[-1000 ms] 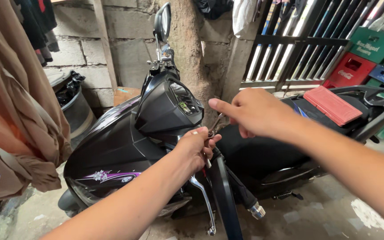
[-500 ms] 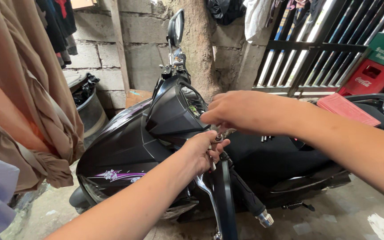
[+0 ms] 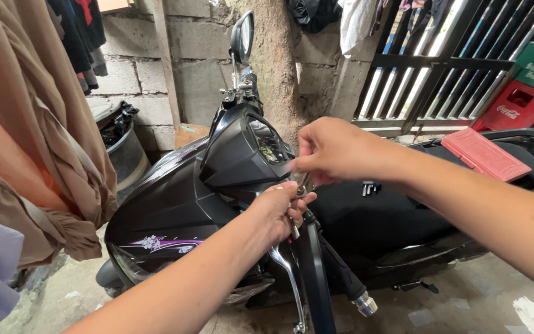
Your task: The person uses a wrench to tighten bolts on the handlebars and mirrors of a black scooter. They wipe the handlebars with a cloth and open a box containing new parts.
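Note:
A black scooter point(image 3: 174, 210) stands side-on in front of me. My left hand point(image 3: 279, 210) is closed around the top of a black stem point(image 3: 315, 284) at the near handlebar, just above the silver brake lever point(image 3: 284, 266). My right hand point(image 3: 335, 151) comes in from the right. Its fingertips pinch a small metal part point(image 3: 304, 183) right above my left hand, beside the instrument panel point(image 3: 266, 141). What the part is I cannot make out. The far mirror point(image 3: 242, 36) stands upright.
A red flat box point(image 3: 483, 154) and some small dark bits point(image 3: 369, 187) lie on the seat. Brown cloth point(image 3: 38, 124) hangs close at the left, with a dark bin point(image 3: 118, 148) behind it. A block wall, a barred gate point(image 3: 440, 62) and crates point(image 3: 517, 102) stand behind.
My right hand has moved left and down onto the spot above my left hand. The view has shifted closer to the handlebar.

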